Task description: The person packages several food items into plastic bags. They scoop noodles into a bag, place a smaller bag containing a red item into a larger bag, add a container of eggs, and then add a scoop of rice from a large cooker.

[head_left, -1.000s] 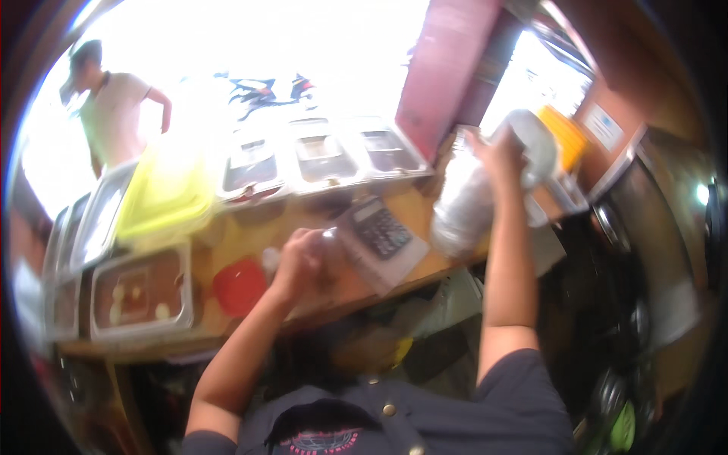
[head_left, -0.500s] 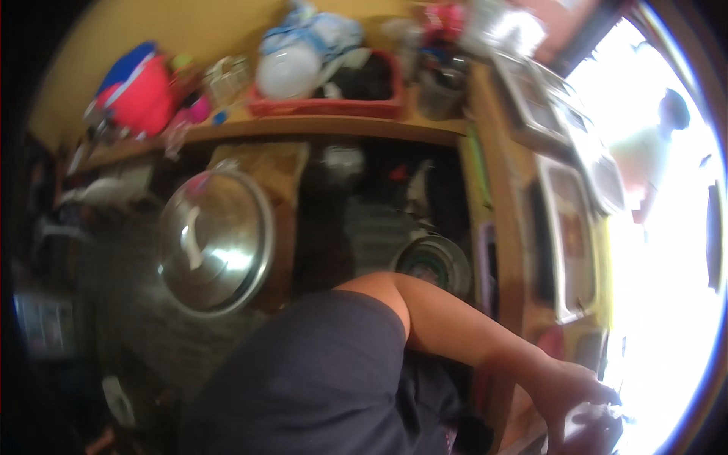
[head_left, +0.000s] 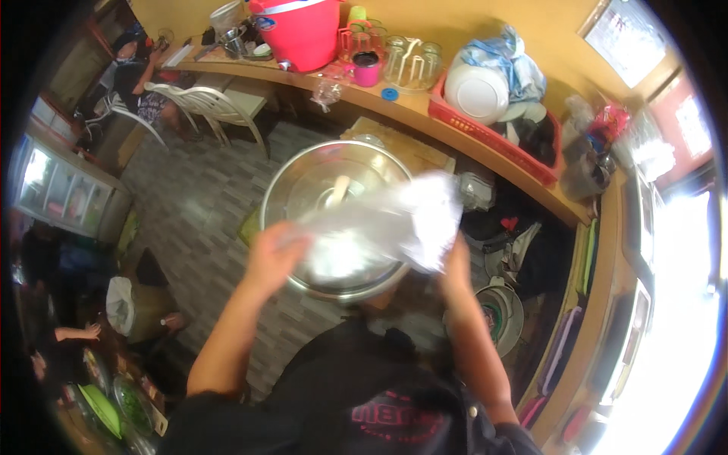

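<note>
A blurred, translucent plastic bag (head_left: pixel 371 231) stretches between my two hands above a large round metal pot (head_left: pixel 277 186). At its left end, my left hand (head_left: pixel 274 256) is closed on the plastic. My right hand (head_left: pixel 456 265) grips the other end, its fingers partly hidden behind the bag. A pale handle or spoon (head_left: pixel 338 191) shows on top of the pot, where a shiny lid appears to lie. The bag hides much of the pot's right side.
Beyond the pot, a wooden shelf (head_left: pixel 409 106) carries a red cooler (head_left: pixel 299 34), glass mugs (head_left: pixel 413 64) and a red basket (head_left: pixel 497 144) of dishes. White chairs (head_left: pixel 220 114) stand far left. Two people (head_left: pixel 136 76) (head_left: pixel 57 334) are at the left. Nested basins (head_left: pixel 512 318) sit right.
My view has swung left, away from the bright doorway. The right arm, stretched far right with crumpled plastic, is now over the pot. My left hand has come into view, holding the bag too.
</note>
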Demonstrator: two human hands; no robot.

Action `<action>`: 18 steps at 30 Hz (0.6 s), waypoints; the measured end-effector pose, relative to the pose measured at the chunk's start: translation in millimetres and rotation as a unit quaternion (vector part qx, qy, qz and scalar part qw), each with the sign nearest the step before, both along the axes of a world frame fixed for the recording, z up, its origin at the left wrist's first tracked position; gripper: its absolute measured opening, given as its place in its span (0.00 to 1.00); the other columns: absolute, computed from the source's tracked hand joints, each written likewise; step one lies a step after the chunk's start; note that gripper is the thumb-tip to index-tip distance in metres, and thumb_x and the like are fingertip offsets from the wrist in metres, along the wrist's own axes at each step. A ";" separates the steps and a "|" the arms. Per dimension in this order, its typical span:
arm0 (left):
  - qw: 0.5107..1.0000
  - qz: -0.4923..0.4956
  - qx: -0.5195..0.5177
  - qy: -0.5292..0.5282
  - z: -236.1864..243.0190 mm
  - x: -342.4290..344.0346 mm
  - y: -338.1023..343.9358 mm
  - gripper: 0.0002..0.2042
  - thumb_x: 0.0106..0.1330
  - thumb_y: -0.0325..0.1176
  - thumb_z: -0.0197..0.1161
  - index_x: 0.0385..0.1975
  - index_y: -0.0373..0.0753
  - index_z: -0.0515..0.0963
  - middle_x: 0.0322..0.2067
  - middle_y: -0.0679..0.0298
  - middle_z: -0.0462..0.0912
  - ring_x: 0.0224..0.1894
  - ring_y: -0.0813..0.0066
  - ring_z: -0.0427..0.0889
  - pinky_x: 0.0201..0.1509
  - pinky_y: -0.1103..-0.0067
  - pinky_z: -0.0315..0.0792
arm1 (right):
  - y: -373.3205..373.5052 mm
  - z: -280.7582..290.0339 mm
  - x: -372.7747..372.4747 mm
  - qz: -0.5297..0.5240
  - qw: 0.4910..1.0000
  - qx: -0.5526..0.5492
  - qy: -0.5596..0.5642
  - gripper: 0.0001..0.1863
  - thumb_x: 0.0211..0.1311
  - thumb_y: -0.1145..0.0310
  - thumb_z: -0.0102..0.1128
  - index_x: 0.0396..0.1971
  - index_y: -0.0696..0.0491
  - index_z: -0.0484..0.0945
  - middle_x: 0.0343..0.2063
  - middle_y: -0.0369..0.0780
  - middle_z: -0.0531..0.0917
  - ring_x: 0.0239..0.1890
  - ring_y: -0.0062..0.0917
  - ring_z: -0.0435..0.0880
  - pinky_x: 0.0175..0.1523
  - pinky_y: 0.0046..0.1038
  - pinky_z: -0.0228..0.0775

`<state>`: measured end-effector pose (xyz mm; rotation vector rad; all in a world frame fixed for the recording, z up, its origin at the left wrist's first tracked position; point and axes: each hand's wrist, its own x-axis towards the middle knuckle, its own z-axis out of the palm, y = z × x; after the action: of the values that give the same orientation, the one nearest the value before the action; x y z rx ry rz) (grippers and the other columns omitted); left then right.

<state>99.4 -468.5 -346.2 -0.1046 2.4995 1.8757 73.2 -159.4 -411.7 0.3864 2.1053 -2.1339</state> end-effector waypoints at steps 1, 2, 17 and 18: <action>0.997 0.075 0.001 0.012 5.9 9.6 -35.1 0.08 0.65 0.29 0.62 0.40 0.33 0.80 0.33 0.66 0.83 0.33 0.80 0.79 0.36 0.83 0.73 | -46.7 -0.6 -10.8 0.115 0.974 0.192 0.037 0.23 0.62 0.77 0.52 0.59 0.57 0.67 0.50 0.48 0.79 0.52 0.35 0.80 0.57 0.33 0.71; 0.994 0.104 0.026 0.002 15.0 19.0 -64.2 0.08 0.65 0.29 0.63 0.40 0.33 0.80 0.33 0.66 0.83 0.34 0.80 0.79 0.38 0.83 0.73 | -77.9 -35.1 -26.9 0.168 0.955 0.228 0.091 0.26 0.62 0.74 0.55 0.61 0.56 0.66 0.53 0.51 0.77 0.56 0.39 0.78 0.59 0.35 0.70; 0.940 0.335 0.072 -0.010 3.3 69.0 -124.2 0.09 0.65 0.28 0.63 0.42 0.33 0.79 0.35 0.66 0.82 0.38 0.80 0.78 0.47 0.81 0.71 | -141.3 -9.9 -80.9 0.077 0.963 0.227 0.121 0.21 0.56 0.76 0.58 0.52 0.51 0.76 0.21 0.44 0.77 0.24 0.33 0.78 0.35 0.34 0.71; 0.929 0.362 0.076 -0.008 6.2 65.2 -120.5 0.09 0.65 0.29 0.63 0.42 0.33 0.79 0.35 0.67 0.82 0.37 0.80 0.78 0.46 0.81 0.71 | -132.5 -7.4 -95.6 0.069 0.959 0.244 0.123 0.21 0.56 0.77 0.58 0.52 0.52 0.76 0.22 0.45 0.78 0.25 0.33 0.78 0.36 0.34 0.71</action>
<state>164.7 -589.0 -340.0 -1.1776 2.4801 2.2463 -22.3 -292.0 -419.1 0.0061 2.7052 -1.6399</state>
